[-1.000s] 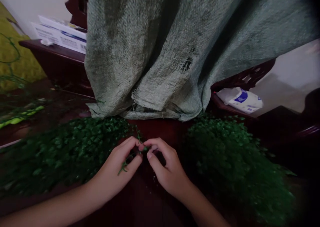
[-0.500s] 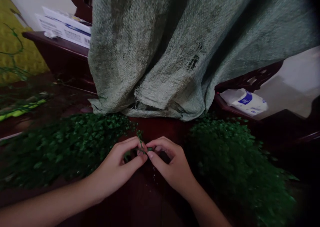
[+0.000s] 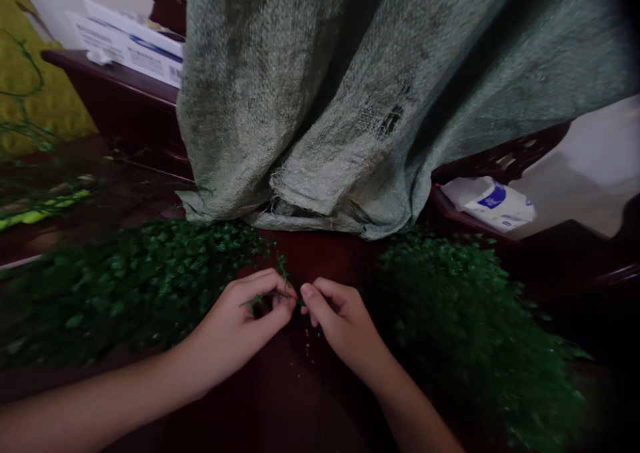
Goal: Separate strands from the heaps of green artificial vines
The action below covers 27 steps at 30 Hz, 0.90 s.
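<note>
A thin green sprig (image 3: 282,266) is pinched between the thumb and fingers of my left hand (image 3: 245,323); its tip pokes up above the fingers and another bit lies across the palm side. Close beside it, my right hand (image 3: 343,313) is closed, thumb pressed on the curled fingers, with a small green end of the sprig at its fingertips. The fingertips of both hands almost meet. To the left lies a heap of leafy green sprigs (image 3: 125,286), and a second leafy heap (image 3: 470,333) lies to the right.
A grey-green woven sack (image 3: 310,106) with a torn hole hangs or stands ahead. Tissue packet (image 3: 500,203) at right; white boxes (image 3: 135,50) on a dark wooden ledge (image 3: 125,96) at left. Tiny white specks dot the dark red tabletop (image 3: 295,406).
My right hand has drawn slightly right, and its thumb has lifted, opening a small gap from the left fingertips. My left hand keeps its pinch on the sprig. The view has shifted slightly.
</note>
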Each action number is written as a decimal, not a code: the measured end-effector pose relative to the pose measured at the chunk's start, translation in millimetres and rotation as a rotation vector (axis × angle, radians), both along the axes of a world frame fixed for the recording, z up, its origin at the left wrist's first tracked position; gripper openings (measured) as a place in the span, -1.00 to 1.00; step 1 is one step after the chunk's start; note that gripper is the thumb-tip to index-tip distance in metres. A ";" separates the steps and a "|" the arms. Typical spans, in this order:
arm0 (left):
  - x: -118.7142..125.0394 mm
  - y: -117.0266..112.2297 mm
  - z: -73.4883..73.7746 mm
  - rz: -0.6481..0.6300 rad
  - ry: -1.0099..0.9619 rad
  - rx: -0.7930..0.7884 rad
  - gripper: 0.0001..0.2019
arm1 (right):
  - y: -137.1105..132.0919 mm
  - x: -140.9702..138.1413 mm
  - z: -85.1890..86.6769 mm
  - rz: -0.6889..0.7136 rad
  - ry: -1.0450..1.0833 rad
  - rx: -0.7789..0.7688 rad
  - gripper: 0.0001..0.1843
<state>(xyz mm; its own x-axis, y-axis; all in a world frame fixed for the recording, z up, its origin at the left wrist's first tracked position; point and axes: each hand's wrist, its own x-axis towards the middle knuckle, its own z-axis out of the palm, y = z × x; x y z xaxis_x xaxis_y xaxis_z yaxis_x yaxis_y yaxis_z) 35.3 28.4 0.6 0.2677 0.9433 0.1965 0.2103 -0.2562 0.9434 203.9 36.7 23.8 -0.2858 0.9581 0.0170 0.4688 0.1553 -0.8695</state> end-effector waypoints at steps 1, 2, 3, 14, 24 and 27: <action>0.0 -0.1 -0.2 0.000 0.007 0.012 -0.83 | -0.1 0.0 -0.4 0.010 0.001 -0.016 -0.60; 0.1 -0.2 -0.1 0.001 0.010 0.022 -0.83 | -0.3 0.1 -0.8 0.019 0.001 -0.033 -0.59; 0.2 -0.3 0.2 -0.002 0.013 0.028 -0.84 | -0.4 0.1 -1.4 0.026 0.002 -0.049 -0.57; 0.7 2.6 -1.7 -0.002 0.013 0.016 -0.81 | -3.6 -0.7 -2.9 0.056 -0.114 0.191 -0.62; 0.7 4.2 -2.4 0.006 -0.047 -0.018 -0.80 | -5.8 0.6 -3.9 0.163 -0.030 0.467 -0.79; 0.7 3.7 0.7 0.031 -0.051 -0.038 -0.78 | -3.8 0.7 -3.7 0.129 -0.044 0.440 -0.84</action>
